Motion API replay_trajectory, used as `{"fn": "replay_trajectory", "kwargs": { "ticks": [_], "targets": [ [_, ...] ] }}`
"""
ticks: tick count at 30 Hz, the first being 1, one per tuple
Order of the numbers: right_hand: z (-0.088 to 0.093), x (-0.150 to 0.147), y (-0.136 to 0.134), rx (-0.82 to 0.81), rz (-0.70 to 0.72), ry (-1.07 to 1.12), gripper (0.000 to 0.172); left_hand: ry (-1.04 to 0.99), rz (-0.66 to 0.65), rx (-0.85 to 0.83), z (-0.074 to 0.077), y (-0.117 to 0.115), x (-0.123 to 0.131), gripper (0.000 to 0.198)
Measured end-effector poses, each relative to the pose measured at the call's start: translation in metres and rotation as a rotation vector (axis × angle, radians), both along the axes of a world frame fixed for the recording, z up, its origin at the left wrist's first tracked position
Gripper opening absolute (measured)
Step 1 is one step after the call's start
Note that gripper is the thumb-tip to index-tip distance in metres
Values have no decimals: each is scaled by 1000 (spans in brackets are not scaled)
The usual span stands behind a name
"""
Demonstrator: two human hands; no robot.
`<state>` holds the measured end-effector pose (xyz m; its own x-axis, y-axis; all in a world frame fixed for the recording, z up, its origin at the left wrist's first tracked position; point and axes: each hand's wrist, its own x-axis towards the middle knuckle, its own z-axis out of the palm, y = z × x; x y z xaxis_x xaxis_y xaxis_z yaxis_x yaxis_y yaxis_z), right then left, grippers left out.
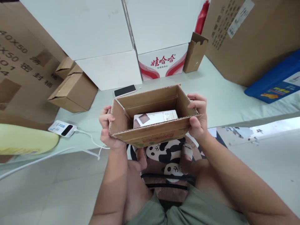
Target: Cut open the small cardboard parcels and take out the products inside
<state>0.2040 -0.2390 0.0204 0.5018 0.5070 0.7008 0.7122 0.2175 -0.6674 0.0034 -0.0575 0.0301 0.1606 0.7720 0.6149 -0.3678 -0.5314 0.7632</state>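
Between my two hands is an open-topped cardboard box (150, 132), tilted so that I look into it, at the front edge of the table. My left hand (108, 128) grips its left end, fingers curled at the rim. On the right end, my right hand (198, 115) has its fingers over the rim and its thumb on the near side. Inside lies a white carton (156, 117) with a brownish square and a label on its top; its lower part is hidden by the box's near wall.
A phone (125, 90) lies behind the box. White cartons (163, 61) are stacked at the back. Small brown boxes (75, 89) stand left, near a white device (62, 128) with a cable. A yellow-green container (28, 139) and a blue jug (274, 81) flank the table.
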Motion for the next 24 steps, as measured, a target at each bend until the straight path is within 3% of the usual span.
{"fn": "replay_trajectory", "kwargs": {
  "ticks": [7,11,16,20,22,24],
  "targets": [
    [0,1,1,87,87,40,35,59,-136,-17,2,3,-8,62],
    [-4,4,0,14,47,81,47,86,-220,42,-4,8,-12,69],
    [-13,12,1,-29,66,135,59,139,-313,-28,-25,27,-21,104],
    [-19,20,9,-79,-2,223,59,361,-568,-272,-50,47,-26,96],
    [-21,24,14,-108,-12,322,63,395,-593,-335,-60,52,-23,94],
    [-22,26,19,-148,-3,416,70,309,-540,-349,-65,53,-16,104]
  ]
}}
